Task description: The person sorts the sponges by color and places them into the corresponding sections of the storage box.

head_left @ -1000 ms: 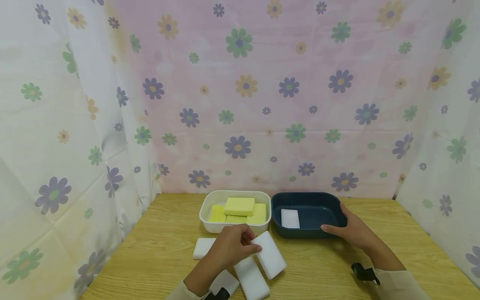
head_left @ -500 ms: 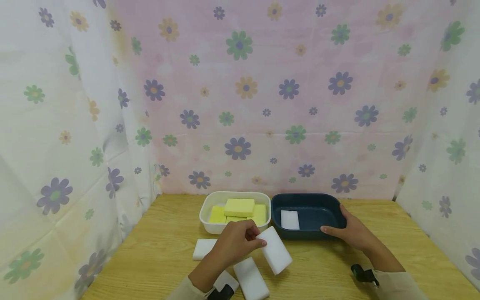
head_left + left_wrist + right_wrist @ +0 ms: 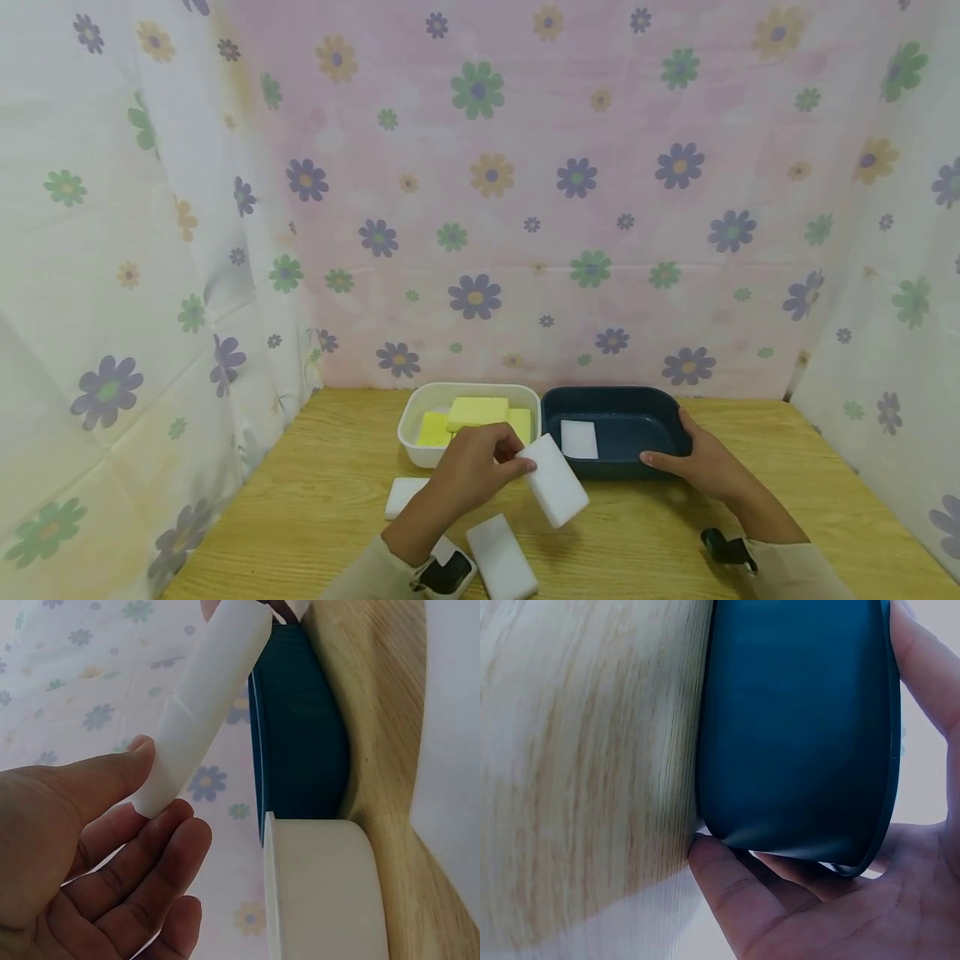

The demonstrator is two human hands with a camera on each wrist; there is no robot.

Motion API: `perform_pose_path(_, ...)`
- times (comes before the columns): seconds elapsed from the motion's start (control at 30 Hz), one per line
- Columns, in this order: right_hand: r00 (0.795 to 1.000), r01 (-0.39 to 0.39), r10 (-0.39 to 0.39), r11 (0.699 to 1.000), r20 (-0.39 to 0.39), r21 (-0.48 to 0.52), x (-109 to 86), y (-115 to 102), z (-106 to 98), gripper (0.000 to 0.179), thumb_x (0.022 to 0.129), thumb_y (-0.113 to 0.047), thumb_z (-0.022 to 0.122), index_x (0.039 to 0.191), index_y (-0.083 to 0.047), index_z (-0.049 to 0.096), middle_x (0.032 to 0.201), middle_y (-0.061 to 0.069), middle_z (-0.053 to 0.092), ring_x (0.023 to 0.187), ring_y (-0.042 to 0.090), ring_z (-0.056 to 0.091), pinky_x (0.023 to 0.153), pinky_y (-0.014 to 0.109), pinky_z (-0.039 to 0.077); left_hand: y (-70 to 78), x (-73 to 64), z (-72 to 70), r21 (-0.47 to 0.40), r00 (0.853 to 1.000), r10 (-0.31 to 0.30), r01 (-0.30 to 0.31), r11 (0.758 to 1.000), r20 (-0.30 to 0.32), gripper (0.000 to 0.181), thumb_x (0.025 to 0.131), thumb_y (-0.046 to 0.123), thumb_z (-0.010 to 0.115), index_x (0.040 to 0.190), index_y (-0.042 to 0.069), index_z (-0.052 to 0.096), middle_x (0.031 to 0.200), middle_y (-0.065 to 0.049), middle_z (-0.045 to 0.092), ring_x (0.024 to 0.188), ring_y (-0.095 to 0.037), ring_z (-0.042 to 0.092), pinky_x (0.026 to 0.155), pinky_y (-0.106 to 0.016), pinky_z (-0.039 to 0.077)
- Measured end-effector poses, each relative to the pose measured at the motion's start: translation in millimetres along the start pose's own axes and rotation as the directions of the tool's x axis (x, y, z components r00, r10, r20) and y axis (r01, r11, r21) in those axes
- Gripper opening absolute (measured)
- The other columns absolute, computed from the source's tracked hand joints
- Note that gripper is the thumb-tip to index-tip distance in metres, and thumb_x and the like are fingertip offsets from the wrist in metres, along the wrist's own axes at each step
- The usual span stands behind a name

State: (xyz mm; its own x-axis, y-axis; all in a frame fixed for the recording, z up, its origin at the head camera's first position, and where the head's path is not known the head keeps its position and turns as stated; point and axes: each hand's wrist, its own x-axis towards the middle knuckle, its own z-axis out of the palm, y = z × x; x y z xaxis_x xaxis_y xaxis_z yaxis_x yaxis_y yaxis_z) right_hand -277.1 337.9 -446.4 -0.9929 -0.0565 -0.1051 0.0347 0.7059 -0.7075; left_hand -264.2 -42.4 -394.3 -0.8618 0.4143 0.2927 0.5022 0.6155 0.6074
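My left hand (image 3: 476,471) pinches a white sponge block (image 3: 557,483) by its near upper corner, thumb against fingertips. The block is tilted and hangs over the table in front of the two bins. In the left wrist view the sponge (image 3: 206,697) appears edge-on between thumb and fingers. At the right end of a dark blue bin (image 3: 622,471), my right hand (image 3: 705,462) grips the wall, thumb over the front rim. The right wrist view shows fingers (image 3: 739,892) curled around the bin's end, low near the table. One white sponge (image 3: 579,440) lies flat inside this bin, at its left.
A white bin (image 3: 427,456) holding several yellow sponges (image 3: 478,412) stands left of the blue one, side by side. More white sponges lie on the wooden table (image 3: 322,500): one (image 3: 502,558) in front, others partly hidden by my left arm. Flowered cloth (image 3: 525,208) hangs behind.
My left hand has lifted the white sponge and carried it forward and slightly right, toward the blue bin. My right hand stays on the bin's end.
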Motion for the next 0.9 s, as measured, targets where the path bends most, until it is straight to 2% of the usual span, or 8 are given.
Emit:
perform_pose_path(0.43, 1.0, 0.0, 0.0, 1.0, 0.003, 0.015, 1.3, 1.7, 0.7, 0.128, 0.091, -0.058, 0.073, 0.162, 0.002, -0.016, 0.165, 0.04, -0.001, 0.149, 0.064, 0.01, 0.112, 0.076, 0.026, 9.0, 5.7, -3.2, 0.009, 1.0, 0.013, -0.012, 1.0, -0.019, 0.015, 0.093, 0.036, 0.079, 0.09, 0.023, 0.075, 0.08, 0.015, 0.068, 0.073, -0.001, 0.06, 0.064, -0.022, 0.051)
perform_pose_path(0.63, 1.0, 0.006, -0.006, 1.0, -0.007, -0.007, 1.3, 0.3, 0.8, 0.127, 0.092, -0.057, 0.073, 0.162, 0.003, -0.015, 0.165, 0.04, 0.001, 0.148, 0.064, 0.012, 0.112, 0.076, 0.028, 9.3, 10.0, -1.2, 0.012, 0.997, 0.062, -0.062, 0.998, -0.041, 0.014, 0.094, 0.034, 0.078, 0.088, 0.022, 0.076, 0.078, 0.015, 0.068, 0.07, -0.001, 0.059, 0.058, -0.021, 0.05)
perform_pose_path(0.9, 1.0, -0.006, 0.006, 1.0, -0.008, 0.016, 0.0, 0.8, 1.5, 0.127, 0.091, -0.057, 0.074, 0.162, 0.001, -0.014, 0.165, 0.04, 0.0, 0.149, 0.064, 0.01, 0.113, 0.076, 0.026, 10.6, 17.3, 2.6, 0.049, 0.99, 0.122, -0.119, 0.992, -0.074, 0.013, 0.095, 0.028, 0.078, 0.086, 0.018, 0.077, 0.075, 0.011, 0.069, 0.064, 0.0, 0.055, 0.055, -0.019, 0.048)
